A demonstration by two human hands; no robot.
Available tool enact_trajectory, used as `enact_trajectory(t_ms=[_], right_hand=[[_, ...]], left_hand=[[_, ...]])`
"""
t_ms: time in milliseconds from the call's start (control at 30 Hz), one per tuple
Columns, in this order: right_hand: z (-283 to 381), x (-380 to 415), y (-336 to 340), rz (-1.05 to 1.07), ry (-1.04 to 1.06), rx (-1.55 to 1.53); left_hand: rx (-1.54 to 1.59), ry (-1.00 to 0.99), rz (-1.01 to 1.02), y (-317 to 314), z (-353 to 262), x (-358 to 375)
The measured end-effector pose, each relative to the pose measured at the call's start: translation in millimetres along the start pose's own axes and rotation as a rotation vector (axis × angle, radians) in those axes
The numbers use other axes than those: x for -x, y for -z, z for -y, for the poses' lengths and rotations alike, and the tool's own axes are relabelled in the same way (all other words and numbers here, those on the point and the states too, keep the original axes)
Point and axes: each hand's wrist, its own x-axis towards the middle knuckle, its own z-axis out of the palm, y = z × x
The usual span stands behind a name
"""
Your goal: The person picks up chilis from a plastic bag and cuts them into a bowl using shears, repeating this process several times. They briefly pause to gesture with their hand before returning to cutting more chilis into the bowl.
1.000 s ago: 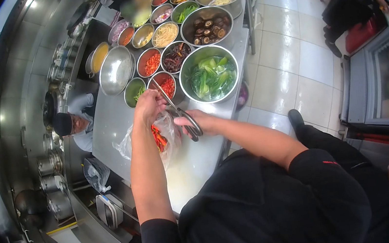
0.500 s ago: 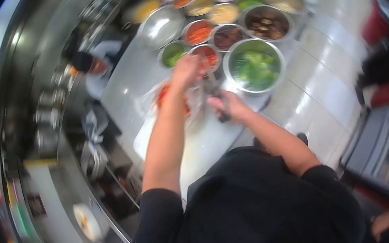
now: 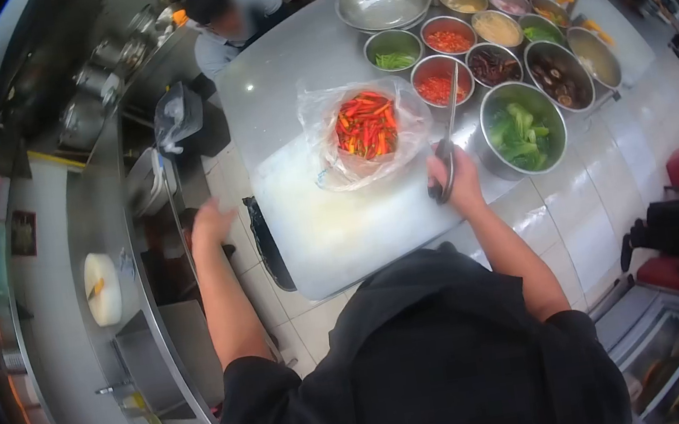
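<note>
My right hand [image 3: 463,183] is wrapped round the handles of a pair of scissors [image 3: 453,115]. Their blades point away from me, reaching over the edge of a metal container of chopped red pieces [image 3: 435,89]. To the left of the scissors, whole red chillies [image 3: 366,126] lie in an opened clear plastic bag [image 3: 334,155] on the white cutting board [image 3: 297,217]. My left hand [image 3: 211,225] is off the table on the left, holding nothing, its slightly blurred fingers apart. Close to it on the floor side is a black-lined bin [image 3: 267,251].
Several metal containers of cut vegetables cover the table's far right, among them leafy greens [image 3: 525,136] and mushrooms [image 3: 561,80]. A large metal bowl [image 3: 383,0] stands behind them. Another person [image 3: 234,28] is at the table's far left. A steel counter [image 3: 170,346] runs along the left.
My left hand has moved from above the containers, near the scissors, out to the left past the table edge. My right hand with the scissors has shifted rightward in view. The view has turned.
</note>
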Motion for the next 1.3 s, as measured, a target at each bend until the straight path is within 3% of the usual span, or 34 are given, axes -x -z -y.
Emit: enact_trajectory(t_ms=[33, 100, 167, 233, 300, 400, 500, 533, 567, 633, 667, 700, 767, 900, 933, 1000, 1067, 1100, 1133, 1300], right_hand=[[-1.3, 0.3, -2.2, -0.019, -0.019, -0.029], [-3.4, 0.5, -7.2, -0.077, -0.055, -0.083], [7.5, 4.9, -10.4, -0.094, -0.076, -0.014], [10.9, 4.2, -15.1, -0.100, -0.080, -0.002], [0.5, 3.6, -19.8, -0.118, -0.078, -0.059], [5.4, 10.2, -22.5, -0.141, -0.060, 0.038], [-27.0, 0.3, -25.7, -0.297, 0.116, 0.498], [-21.4, 4.2, -26.0, -0.277, 0.074, 0.476], [-14.0, 7.9, -25.8, -0.258, 0.031, 0.454], [-3.6, 9.8, -24.4, -0.198, -0.076, 0.235], [1.6, 8.7, -19.3, -0.063, -0.182, 0.120], [-46.8, -7.8, -27.7, -0.284, 0.208, 0.388], [-10.1, 7.3, -21.3, -0.211, 0.018, 0.270], [-14.8, 5.5, -21.3, -0.233, 0.027, 0.257], [-17.7, 3.2, -22.4, -0.239, 0.051, 0.313], [-18.6, -0.8, -22.0, -0.081, -0.064, 0.146], [1.6, 3.4, -26.3, -0.119, -0.085, 0.158], [-14.5, -0.7, -20.2, -0.192, 0.033, 0.190], [-12.0, 1.9, -15.7, -0.137, -0.062, 0.204], [-16.6, 0.9, -18.8, -0.120, -0.100, 0.047]], left_hand=[[-0.016, 0.213, 0.207, 35.5, -45.4, 13.8], [0.417, 0.207, 0.286, 42.0, -74.1, 4.5], [0.631, 0.026, 0.212, 71.7, -149.7, 6.7], [0.714, -0.263, 0.214, 58.2, -196.7, -2.4], [0.575, -0.532, 0.148, 58.6, -244.7, -7.0], [0.302, -0.594, 0.152, 48.4, -292.6, -21.4], [0.204, -0.465, 0.133, 11.1, -310.2, -47.3], [0.293, -0.481, 0.144, 10.1, -318.0, -47.7], [0.547, -0.485, 0.288, 16.8, -324.2, -49.3], [0.349, -0.611, 0.287, 14.8, -326.0, -59.5], [0.175, -0.645, 0.259, 15.8, -324.0, -61.4], [0.073, -0.666, 0.228, 19.9, -323.0, -60.8], [0.149, -0.711, 0.156, 36.8, -313.1, -56.5], [0.534, -0.719, 0.105, 38.0, -302.2, -55.1], [0.455, -0.746, 0.101, 24.9, -298.1, -58.3], [0.278, -0.759, 0.107, 12.9, -286.1, -59.3], [0.207, -0.753, 0.055, 6.9, -276.5, -59.4], [0.205, -0.775, 0.039, 10.7, -279.4, -55.5], [0.145, -0.744, 0.075, 14.3, -278.7, -49.7], [0.089, -0.672, 0.148, 31.4, -276.0, -42.1]])
